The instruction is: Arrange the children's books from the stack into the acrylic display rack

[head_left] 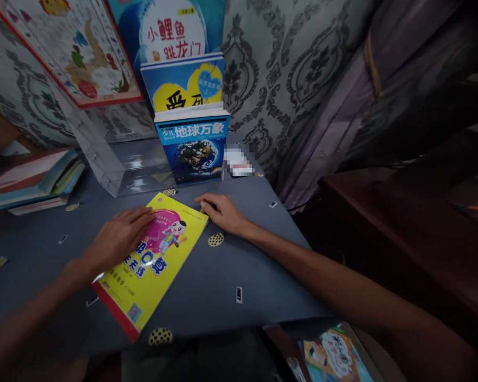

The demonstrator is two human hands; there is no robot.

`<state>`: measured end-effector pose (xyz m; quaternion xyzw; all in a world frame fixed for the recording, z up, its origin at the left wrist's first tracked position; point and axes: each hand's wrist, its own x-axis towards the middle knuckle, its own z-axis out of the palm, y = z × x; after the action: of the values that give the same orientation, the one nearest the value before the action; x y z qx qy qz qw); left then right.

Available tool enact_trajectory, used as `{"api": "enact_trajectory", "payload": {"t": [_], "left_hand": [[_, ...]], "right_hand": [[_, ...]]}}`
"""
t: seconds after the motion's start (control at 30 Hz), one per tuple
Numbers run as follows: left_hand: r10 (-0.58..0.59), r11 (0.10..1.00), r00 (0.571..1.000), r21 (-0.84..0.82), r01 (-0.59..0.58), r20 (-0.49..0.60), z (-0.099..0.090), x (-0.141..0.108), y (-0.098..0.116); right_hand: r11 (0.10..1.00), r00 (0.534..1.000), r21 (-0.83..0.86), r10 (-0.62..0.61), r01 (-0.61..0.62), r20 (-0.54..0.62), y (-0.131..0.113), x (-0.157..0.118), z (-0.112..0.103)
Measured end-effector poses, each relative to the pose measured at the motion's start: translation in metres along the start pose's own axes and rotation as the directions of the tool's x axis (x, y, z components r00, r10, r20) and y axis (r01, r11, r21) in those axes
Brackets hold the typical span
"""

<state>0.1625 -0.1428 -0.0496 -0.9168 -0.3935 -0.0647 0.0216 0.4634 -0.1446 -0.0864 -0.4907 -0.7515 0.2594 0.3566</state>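
A yellow children's workbook with a red spine and a cartoon child on its cover lies tilted on the cloth-covered table. My left hand rests flat across the workbook's left side, fingers stretched out. By the book's top right corner, my right hand lies on the table with its fingers loosely curled together. I see nothing held in it; whether the fingertips touch the book's edge is hard to tell.
Behind the workbook, a clear acrylic stand holds several upright books, with a blue earth book in front. A book stack lies at left. Another picture book sits below the table's front edge. A purple curtain hangs at right.
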Motion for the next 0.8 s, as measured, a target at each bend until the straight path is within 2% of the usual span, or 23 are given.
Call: {"api": "enact_trajectory", "payload": {"t": [0.03, 0.1, 0.2, 0.27, 0.37, 0.57, 0.8], "left_hand": [[-0.030, 0.998, 0.999, -0.058, 0.029, -0.030, -0.002, 0.006, 0.014], [-0.004, 0.993, 0.997, -0.122, -0.005, -0.071, -0.003, 0.021, 0.048], [0.041, 0.999, 0.999, -0.021, -0.042, -0.035, 0.001, 0.041, 0.091], [0.050, 0.997, 0.999, 0.063, -0.050, 0.007, 0.005, 0.049, 0.107], [0.028, 0.987, 0.999, 0.155, -0.031, 0.023, 0.010, 0.055, 0.114], [0.025, 0.978, 1.000, 0.207, -0.025, 0.001, 0.012, 0.057, 0.112], [-0.017, 0.992, 1.000, 0.124, 0.015, 0.016, 0.008, 0.056, 0.112]], "right_hand": [[1.000, 1.000, 0.012, -0.005, 0.005, -0.001, -0.001, 0.000, 0.000], [0.999, 1.000, 0.040, 0.000, 0.000, -0.006, -0.001, 0.000, 0.001], [0.997, 1.000, 0.080, 0.018, -0.016, -0.018, -0.001, 0.000, -0.001], [0.996, 0.999, 0.081, 0.027, -0.025, -0.028, 0.000, -0.001, -0.002], [0.996, 0.998, 0.081, 0.038, -0.034, -0.041, 0.000, -0.002, -0.003], [0.994, 0.997, 0.094, 0.067, -0.063, -0.039, -0.002, -0.003, -0.006], [0.993, 0.996, 0.092, 0.074, -0.070, -0.046, -0.004, -0.004, -0.006]]}}
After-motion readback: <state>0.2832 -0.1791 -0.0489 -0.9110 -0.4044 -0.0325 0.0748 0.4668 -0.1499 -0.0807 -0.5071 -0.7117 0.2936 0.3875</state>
